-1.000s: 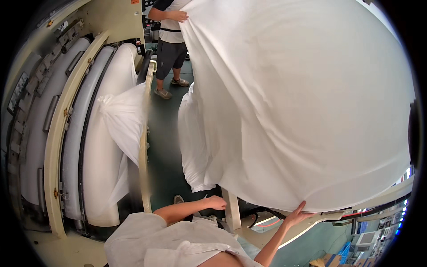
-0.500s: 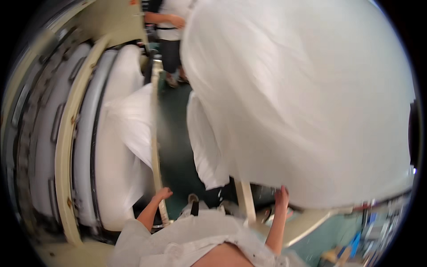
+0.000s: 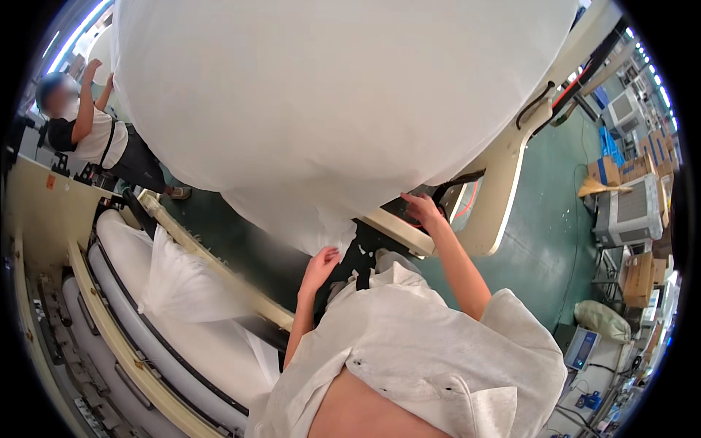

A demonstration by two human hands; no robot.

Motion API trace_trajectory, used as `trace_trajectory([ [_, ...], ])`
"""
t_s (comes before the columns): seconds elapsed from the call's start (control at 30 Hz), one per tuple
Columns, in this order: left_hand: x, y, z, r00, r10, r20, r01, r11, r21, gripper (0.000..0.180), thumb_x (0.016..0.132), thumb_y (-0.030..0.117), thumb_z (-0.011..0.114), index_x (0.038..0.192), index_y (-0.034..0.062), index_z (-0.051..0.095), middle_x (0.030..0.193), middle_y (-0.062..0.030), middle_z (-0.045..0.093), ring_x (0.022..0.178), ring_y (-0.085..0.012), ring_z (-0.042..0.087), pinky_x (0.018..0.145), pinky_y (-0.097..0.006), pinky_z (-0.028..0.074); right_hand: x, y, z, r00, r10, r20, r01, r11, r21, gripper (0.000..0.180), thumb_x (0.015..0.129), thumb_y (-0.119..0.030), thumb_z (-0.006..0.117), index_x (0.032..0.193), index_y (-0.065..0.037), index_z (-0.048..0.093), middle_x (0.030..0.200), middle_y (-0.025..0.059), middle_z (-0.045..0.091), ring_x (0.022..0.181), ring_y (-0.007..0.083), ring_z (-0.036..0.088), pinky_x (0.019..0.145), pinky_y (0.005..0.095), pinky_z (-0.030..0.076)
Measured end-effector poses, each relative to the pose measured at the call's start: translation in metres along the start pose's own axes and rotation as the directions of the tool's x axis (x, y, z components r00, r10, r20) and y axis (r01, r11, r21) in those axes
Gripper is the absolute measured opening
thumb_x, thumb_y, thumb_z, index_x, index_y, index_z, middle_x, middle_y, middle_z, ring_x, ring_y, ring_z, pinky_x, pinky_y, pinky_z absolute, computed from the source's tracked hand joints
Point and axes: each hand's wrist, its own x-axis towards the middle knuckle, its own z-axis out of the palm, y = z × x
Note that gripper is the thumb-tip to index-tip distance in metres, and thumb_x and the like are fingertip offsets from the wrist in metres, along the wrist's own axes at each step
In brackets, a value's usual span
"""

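A wide white sheet lay spread over a cream-framed machine bed, draping past its near edge, where two hands touched its hanging fold. Beside the bed, padded white rollers in a cream frame carried more white cloth on a green floor.

Your white sheet is a large, plain, matte fabric, billowed into a broad dome that fills the frame from nine o'clock round through twelve to two o'clock. Its surface is smooth, with only faint creases. The lower edge curves across the middle of the view, and a bunched, wrinkled fold hangs down from it just below centre. Your left hand touches the bottom of that hanging fold, fingers spread. Your right hand meets the sheet's lower edge at three o'clock of the fold.
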Motion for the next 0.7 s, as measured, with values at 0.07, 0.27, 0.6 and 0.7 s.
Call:
trace_trajectory([
  [0.07, 0.012, 0.021, 0.003, 0.997, 0.064, 0.036, -0.065, 0.998, 0.023, 0.034, 0.089, 0.024, 0.063, 0.115, 0.0023, 0.058, 0.11, -0.0139, 0.067, 0.101, -0.0239, 0.065, 0.084, -0.034, 0.051, -0.019, -0.013, 0.012, 0.969, -0.24, 0.053, 0.245, 0.964, -0.104, 0.066, 0.072, -0.024, 0.081, 0.125, 0.0, 0.051, 0.112, 0.0099, 0.063, 0.109, 0.0245, 0.056, 0.098, 0.0372, 0.042],
  [0.27, 0.024, 0.112, 0.023, 0.977, 0.209, 0.04, -0.213, 0.967, 0.139, 0.032, 0.088, 0.022, 0.065, 0.114, 0.0047, 0.058, 0.109, -0.0113, 0.064, 0.098, -0.0252, 0.064, 0.083, -0.035, 0.051, -0.049, -0.035, 0.023, 0.855, -0.488, 0.176, 0.51, 0.731, -0.452, 0.049, 0.08, -0.027, 0.072, 0.12, -0.002, 0.057, 0.104, 0.0141, 0.068, 0.092, 0.0278, 0.066, 0.081, 0.0383, 0.051],
  [0.6, 0.018, 0.275, 0.058, 0.594, 0.754, -0.28, -0.449, 0.599, 0.663, 0.03, 0.072, 0.016, 0.075, 0.096, 0.0088, 0.058, 0.088, -0.0025, 0.057, 0.073, -0.021, 0.058, 0.058, -0.032, 0.049, -0.132, -0.014, 0.063, 0.213, -0.716, 0.664, 0.976, 0.119, -0.185, 0.02, 0.079, -0.013, 0.066, 0.094, -0.001, 0.059, 0.083, 0.0178, 0.063, 0.078, 0.0347, 0.064, 0.063, 0.0431, 0.05],
  [0.7, 0.004, 0.277, 0.048, 0.609, 0.622, -0.492, -0.392, 0.775, 0.496, 0.014, 0.075, 0.009, 0.074, 0.083, 0.0069, 0.062, 0.076, -0.0025, 0.061, 0.067, -0.0187, 0.059, 0.056, -0.03, 0.049, -0.15, -0.051, 0.065, 0.311, -0.47, 0.826, 0.935, 0.308, -0.176, 0.029, 0.078, -0.012, 0.067, 0.102, 0.0, 0.058, 0.087, 0.0179, 0.062, 0.082, 0.036, 0.061, 0.073, 0.0412, 0.048],
])
